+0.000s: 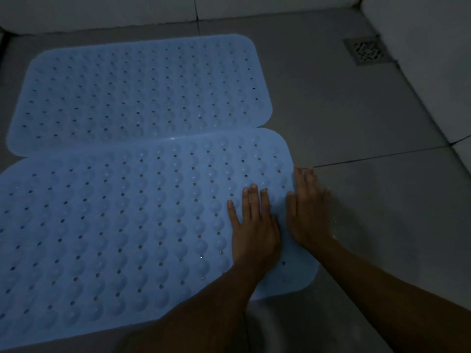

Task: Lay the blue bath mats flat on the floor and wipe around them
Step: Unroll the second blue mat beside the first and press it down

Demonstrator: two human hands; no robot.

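Two light blue bath mats with rows of holes and bumps lie flat on the grey tiled floor. The far mat [142, 95] lies near the back wall. The near mat [122, 225] lies in front of it, its far edge slightly over the far mat's near edge. My left hand [254, 225] rests palm down on the near mat close to its right end, fingers straight and spread. My right hand [309, 212] lies flat beside it across the mat's right edge, fingertips on the wet floor. Neither hand holds anything.
A square metal floor drain [367, 50] sits at the back right corner. White tiled walls [420, 47] close off the back and right side. Bare grey floor tiles [344, 118] with dark grout lines stretch to the right of the mats.
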